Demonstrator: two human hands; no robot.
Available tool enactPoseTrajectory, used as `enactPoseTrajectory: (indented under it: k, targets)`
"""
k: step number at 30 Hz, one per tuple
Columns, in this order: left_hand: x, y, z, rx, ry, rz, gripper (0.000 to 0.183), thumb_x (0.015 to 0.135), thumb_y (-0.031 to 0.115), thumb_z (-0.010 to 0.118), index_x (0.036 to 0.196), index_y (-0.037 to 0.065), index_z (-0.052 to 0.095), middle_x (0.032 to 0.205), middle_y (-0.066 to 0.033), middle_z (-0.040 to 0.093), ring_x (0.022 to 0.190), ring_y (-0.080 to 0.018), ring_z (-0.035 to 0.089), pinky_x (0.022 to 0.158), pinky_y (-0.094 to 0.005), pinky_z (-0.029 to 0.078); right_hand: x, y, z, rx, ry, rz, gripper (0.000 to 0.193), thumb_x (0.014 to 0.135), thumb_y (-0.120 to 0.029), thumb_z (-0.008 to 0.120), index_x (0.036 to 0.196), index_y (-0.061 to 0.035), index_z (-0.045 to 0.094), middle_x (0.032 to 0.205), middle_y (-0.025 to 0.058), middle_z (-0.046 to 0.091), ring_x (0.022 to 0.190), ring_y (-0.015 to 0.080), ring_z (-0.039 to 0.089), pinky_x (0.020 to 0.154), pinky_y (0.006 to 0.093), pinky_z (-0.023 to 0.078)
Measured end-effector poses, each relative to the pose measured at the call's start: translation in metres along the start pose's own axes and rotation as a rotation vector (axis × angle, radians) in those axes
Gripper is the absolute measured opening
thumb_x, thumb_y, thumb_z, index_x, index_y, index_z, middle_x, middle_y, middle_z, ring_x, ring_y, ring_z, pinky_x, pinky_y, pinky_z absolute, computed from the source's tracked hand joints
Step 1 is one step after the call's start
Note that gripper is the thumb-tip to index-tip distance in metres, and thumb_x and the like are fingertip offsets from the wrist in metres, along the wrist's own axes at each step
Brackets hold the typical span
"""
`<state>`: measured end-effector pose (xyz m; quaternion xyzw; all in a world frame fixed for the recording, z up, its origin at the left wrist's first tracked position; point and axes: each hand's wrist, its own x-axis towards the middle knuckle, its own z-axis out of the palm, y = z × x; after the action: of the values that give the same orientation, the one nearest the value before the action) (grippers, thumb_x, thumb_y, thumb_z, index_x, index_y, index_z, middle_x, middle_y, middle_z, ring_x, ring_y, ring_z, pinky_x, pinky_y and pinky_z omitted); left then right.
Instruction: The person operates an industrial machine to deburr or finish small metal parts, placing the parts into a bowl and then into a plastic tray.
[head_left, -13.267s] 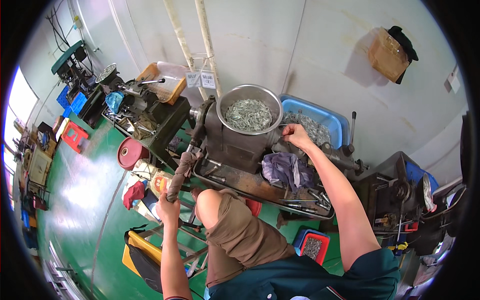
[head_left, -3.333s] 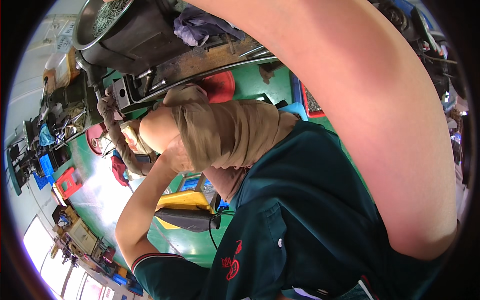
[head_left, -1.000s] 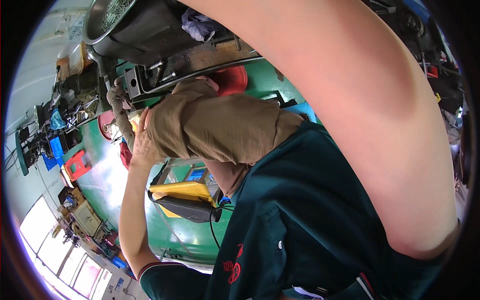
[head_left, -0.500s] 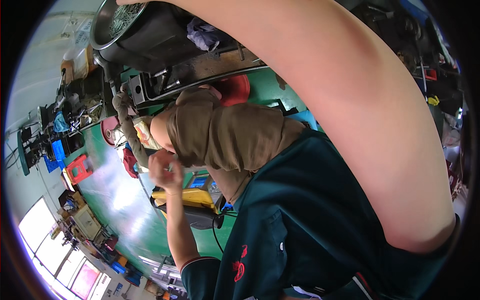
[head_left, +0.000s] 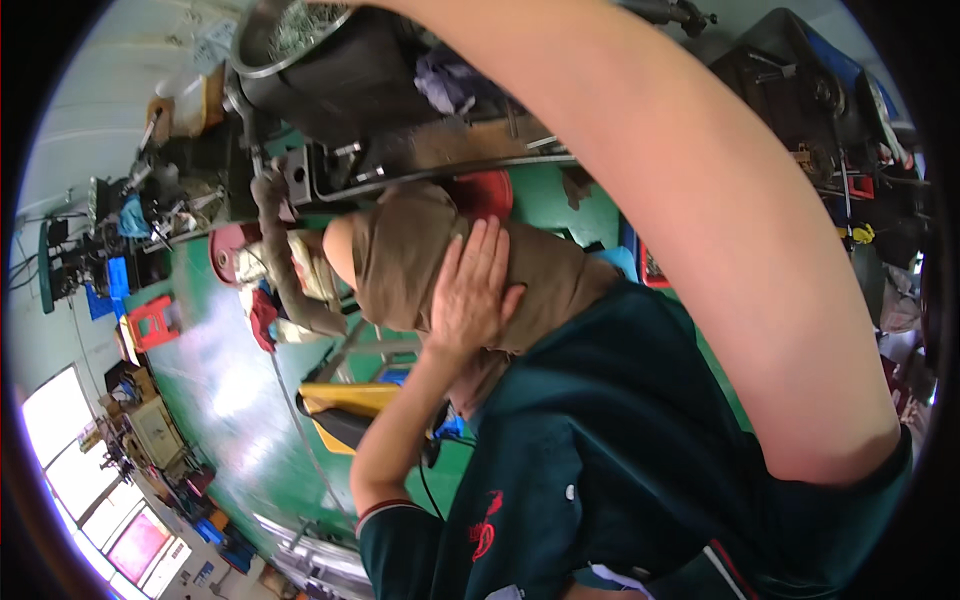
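My left hand [head_left: 468, 292] lies flat on the brown trousers [head_left: 395, 250] over my thigh, its fingers stretched out and holding nothing. My right forearm [head_left: 690, 170] crosses the view from the lower right to the upper edge. Beyond that edge the right hand is out of sight, so what it touches is hidden. Close to where the arm leaves the view is a round metal bowl [head_left: 258, 70] with many thin silvery metal pieces [head_left: 303, 30] in it. The bowl sits by a dark, bulky block [head_left: 335, 95].
A crumpled purple-grey cloth [head_left: 447, 82] lies on the worn workbench [head_left: 455, 145]. A bent, wrapped lever [head_left: 275, 225] hangs beside the bench. On the green floor [head_left: 230, 440] are a red stool [head_left: 152, 322] and a yellow-and-black object [head_left: 345, 405]. Equipment [head_left: 790, 100] stands at the right.
My left hand has moved right from mid-air onto the trousers, its fingers now extended. The right hand, partly seen at the bowl's rim before, is out of view. The whole view has shifted slightly.
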<state>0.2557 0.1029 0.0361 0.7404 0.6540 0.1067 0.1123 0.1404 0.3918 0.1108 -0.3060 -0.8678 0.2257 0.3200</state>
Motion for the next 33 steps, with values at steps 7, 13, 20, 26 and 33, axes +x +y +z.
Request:
enactPoseTrajectory:
  k: [7, 13, 20, 26, 33]
  targets:
    - [-0.004, 0.03, -0.111, -0.287, 0.686, 0.154, 0.034, 0.076, 0.011, 0.045, 0.105, -0.004, 0.051, 0.119, -0.0173, 0.045, 0.106, -0.0304, 0.047, 0.088, -0.0352, 0.035, 0.007, 0.002, -0.012, -0.035, -0.005, 0.007, 0.02, 0.064, -0.014, 0.057, 0.077, 0.001, 0.063, 0.083, 0.0204, 0.059, 0.083, 0.0307, 0.057, 0.074, 0.0375, 0.045]
    - [-0.017, -0.007, -0.004, 0.038, 0.022, 0.096, 0.041, 0.074, 0.014, 0.052, 0.11, -0.003, 0.047, 0.116, -0.0165, 0.047, 0.111, -0.0275, 0.043, 0.095, -0.0364, 0.031, 0.011, -0.004, 0.001, -0.036, 0.067, -0.052, 0.02, 0.063, -0.013, 0.058, 0.075, 0.001, 0.063, 0.08, 0.0197, 0.06, 0.08, 0.0305, 0.058, 0.073, 0.0377, 0.045]
    - [-0.012, 0.035, -0.098, 0.055, 0.222, 0.135, 0.037, 0.075, 0.013, 0.05, 0.109, 0.0, 0.046, 0.116, -0.0158, 0.046, 0.102, -0.0263, 0.049, 0.091, -0.0313, 0.033, 0.007, 0.001, -0.013, -0.015, 0.026, -0.008, 0.019, 0.064, -0.013, 0.057, 0.075, 0.0017, 0.063, 0.08, 0.0206, 0.06, 0.08, 0.0309, 0.058, 0.072, 0.0373, 0.045]
    - [-0.007, -0.005, 0.015, 0.037, -0.045, 0.023, 0.042, 0.077, 0.017, 0.049, 0.112, -0.004, 0.042, 0.122, -0.0166, 0.041, 0.115, -0.0261, 0.038, 0.096, -0.0395, 0.027, 0.011, -0.009, 0.002, 0.027, 0.057, 0.035, 0.019, 0.063, -0.012, 0.059, 0.076, 0.0013, 0.062, 0.08, 0.0207, 0.059, 0.079, 0.0306, 0.058, 0.073, 0.0362, 0.045]
    - [-0.01, 0.036, -0.078, 0.035, 0.484, 0.357, 0.034, 0.078, 0.016, 0.047, 0.11, 0.005, 0.049, 0.1, -0.0127, 0.058, 0.096, -0.0281, 0.053, 0.094, -0.0378, 0.029, 0.01, -0.016, -0.016, 0.007, 0.019, 0.013, 0.02, 0.063, -0.012, 0.059, 0.077, 0.0012, 0.062, 0.081, 0.0196, 0.06, 0.081, 0.031, 0.057, 0.074, 0.0367, 0.044]
